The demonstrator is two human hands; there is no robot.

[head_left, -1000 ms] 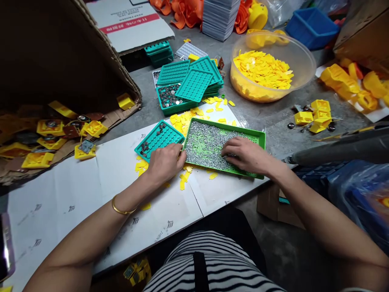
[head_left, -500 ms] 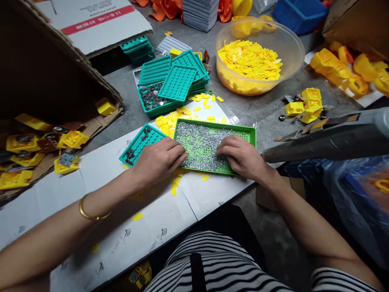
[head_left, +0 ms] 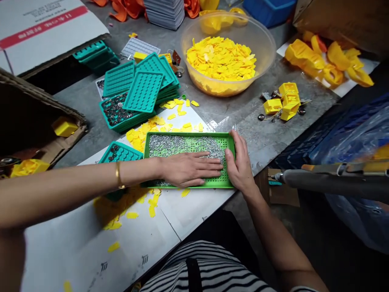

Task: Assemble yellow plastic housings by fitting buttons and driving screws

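Observation:
A shallow green tray (head_left: 228,162) with a perforated base lies in front of me, covered with many small silvery metal pieces (head_left: 170,145), perhaps screws. My left hand (head_left: 188,168) is flat on these pieces, palm down, with its fingers stretched to the right. At the tray's right end my right hand (head_left: 240,164) grips the rim, thumb inside and fingers outside. Under my left forearm sits a teal ridged tray (head_left: 129,152) with a few dark round parts in it; the forearm hides part of it.
Stacked teal trays (head_left: 144,91) stand behind, some dark parts among them. A clear bowl (head_left: 266,52) of yellow plastic pieces is at the back. Yellow tabs (head_left: 136,138) lie scattered on the white board (head_left: 170,215). A cardboard box (head_left: 67,111) is at left, a dark pole-like object (head_left: 328,178) at right.
My left hand has moved right and flattened over the metal pieces. My right hand has left the pieces and taken hold of the tray's right rim. The view has shifted to the right.

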